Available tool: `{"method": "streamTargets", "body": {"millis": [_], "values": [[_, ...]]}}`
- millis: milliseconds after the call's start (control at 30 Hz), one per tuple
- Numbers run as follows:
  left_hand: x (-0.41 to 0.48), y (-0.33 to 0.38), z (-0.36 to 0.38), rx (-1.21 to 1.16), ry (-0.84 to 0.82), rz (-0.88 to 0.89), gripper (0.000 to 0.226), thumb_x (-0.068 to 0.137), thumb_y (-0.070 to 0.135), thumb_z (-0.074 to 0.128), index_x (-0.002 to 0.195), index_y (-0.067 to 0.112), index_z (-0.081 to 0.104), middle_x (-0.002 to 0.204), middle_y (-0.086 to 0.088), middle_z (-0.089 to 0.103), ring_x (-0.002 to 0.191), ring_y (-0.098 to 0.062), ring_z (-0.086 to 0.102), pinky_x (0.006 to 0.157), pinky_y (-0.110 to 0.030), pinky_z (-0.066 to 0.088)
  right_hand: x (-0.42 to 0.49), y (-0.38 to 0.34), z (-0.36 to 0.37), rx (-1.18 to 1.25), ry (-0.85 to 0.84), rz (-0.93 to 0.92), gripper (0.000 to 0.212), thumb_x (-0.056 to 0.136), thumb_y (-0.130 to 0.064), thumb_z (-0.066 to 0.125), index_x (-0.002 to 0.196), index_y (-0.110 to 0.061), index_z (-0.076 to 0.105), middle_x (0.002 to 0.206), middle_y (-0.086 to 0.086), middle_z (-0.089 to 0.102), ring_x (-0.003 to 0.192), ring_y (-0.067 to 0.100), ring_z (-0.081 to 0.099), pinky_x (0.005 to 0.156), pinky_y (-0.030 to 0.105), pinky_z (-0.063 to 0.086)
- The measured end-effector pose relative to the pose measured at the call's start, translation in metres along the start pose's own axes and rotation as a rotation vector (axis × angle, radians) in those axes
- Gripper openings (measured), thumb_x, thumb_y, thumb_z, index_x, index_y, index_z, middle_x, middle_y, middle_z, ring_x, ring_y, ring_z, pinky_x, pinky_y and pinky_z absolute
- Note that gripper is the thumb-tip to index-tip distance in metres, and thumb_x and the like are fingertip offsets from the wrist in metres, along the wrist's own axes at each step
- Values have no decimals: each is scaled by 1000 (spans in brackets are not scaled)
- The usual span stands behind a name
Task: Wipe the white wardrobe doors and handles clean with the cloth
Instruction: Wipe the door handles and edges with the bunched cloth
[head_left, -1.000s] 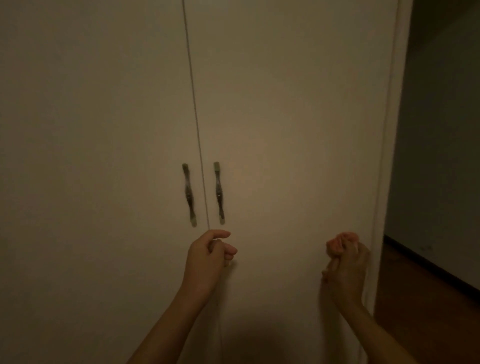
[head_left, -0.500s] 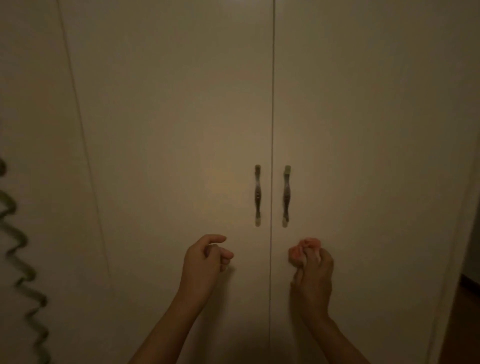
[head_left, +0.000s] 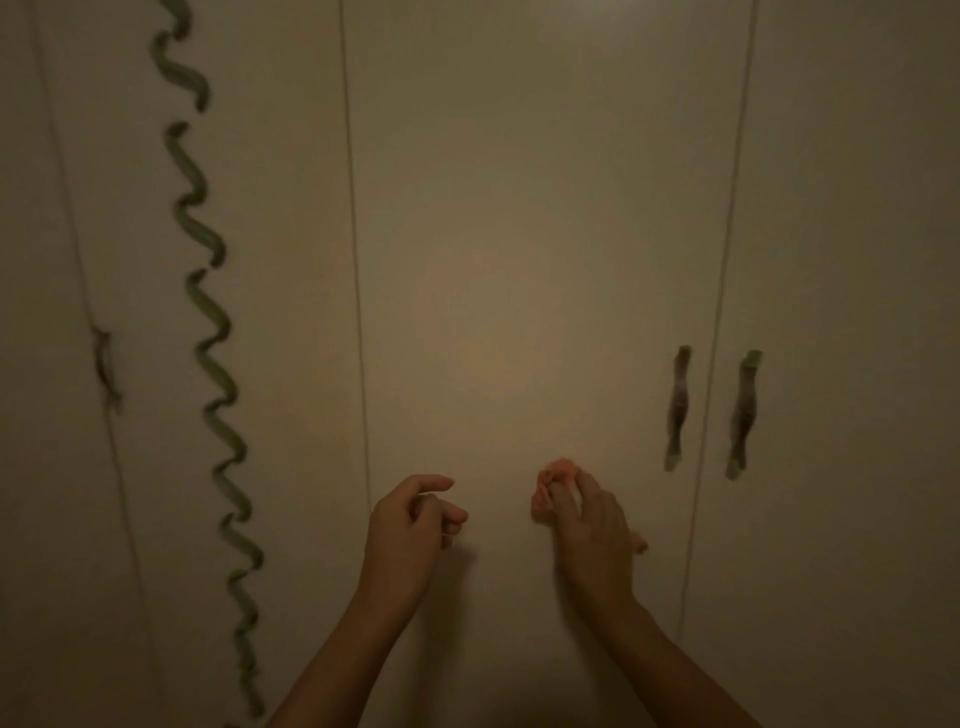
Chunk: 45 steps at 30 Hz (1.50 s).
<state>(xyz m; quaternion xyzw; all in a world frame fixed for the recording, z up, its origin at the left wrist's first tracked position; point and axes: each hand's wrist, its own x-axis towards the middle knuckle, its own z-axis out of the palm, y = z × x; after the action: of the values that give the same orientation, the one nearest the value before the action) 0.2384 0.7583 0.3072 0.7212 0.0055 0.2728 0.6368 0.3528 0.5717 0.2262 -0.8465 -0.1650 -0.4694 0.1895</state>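
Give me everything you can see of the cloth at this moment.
The cloth is a small salmon-orange wad, soft and crumpled, fabric by its look. The right hand grips it with fingers curled over it, so only its bunched top and left side show; the rest is hidden. It sits in front of the white wardrobe door, lower than the two handles and to their left. Whether it presses on the door cannot be told. The left hand does not touch it.
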Motion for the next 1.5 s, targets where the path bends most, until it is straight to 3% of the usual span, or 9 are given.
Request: {"method": "streamTargets", "body": {"millis": [100,333,467,633,800,1033,1200,1400,1500], "values": [[2,-3,-27,14,53,-1,34,92,-5,38,93,15,66,68,-6,71,63,-14,64,67,-39,56,12,-32,19,-143,11,-238,53,77,-10,58,128,-17,50,121,16,55,81,33,57,66,39,49],[6,-15,-69,52,118,-24,34,94,-4,38,91,16,65,69,-7,71,66,-18,66,67,-38,56,31,-80,66,-340,-134,-829,51,81,-18,61,130,-9,55,124,17,63,93,31,64,70,39,52],[14,-16,-83,65,144,-16,34,94,-2,39,90,19,66,69,-6,72,68,-19,66,67,-38,57,68,-102,57,-387,-120,-981,50,84,-14,39,128,-9,61,118,14,65,94,29,62,68,37,51],[23,-9,-91,54,161,0,34,93,-2,39,92,19,66,68,-5,72,70,-19,66,68,-37,57,145,-128,26,-366,-36,-1015,46,76,-15,67,121,-7,65,122,19,64,104,35,63,72,40,54],[30,-4,-95,40,175,12,35,93,-3,39,91,19,66,68,-4,72,68,-16,66,67,-36,57,236,-146,-17,-357,97,-875,48,72,-13,78,117,-7,63,119,20,60,101,36,55,74,43,50],[39,4,-103,44,188,38,34,93,-3,39,90,19,66,68,-4,72,68,-16,66,66,-36,57,317,-162,-64,-393,251,-673,26,90,-13,61,115,-6,58,125,20,55,102,38,54,76,46,48],[45,12,-104,59,193,76,34,93,-1,39,92,20,65,70,-6,72,72,-21,68,68,-38,58,296,-172,-48,-366,265,-638,27,84,-9,65,111,-5,62,119,19,59,97,37,57,71,42,46],[45,18,-99,32,188,86,35,94,-2,37,92,19,65,70,-5,72,69,-20,66,67,-37,57,198,-170,6,-342,43,-843,63,58,-22,89,116,-9,67,118,16,63,99,31,61,71,39,53],[43,17,-100,31,192,81,35,94,-2,37,92,19,65,68,-5,71,68,-19,65,66,-37,57,144,-161,33,-412,-64,-928,61,66,-28,81,123,-12,67,116,13,66,96,28,63,68,36,52]]}}
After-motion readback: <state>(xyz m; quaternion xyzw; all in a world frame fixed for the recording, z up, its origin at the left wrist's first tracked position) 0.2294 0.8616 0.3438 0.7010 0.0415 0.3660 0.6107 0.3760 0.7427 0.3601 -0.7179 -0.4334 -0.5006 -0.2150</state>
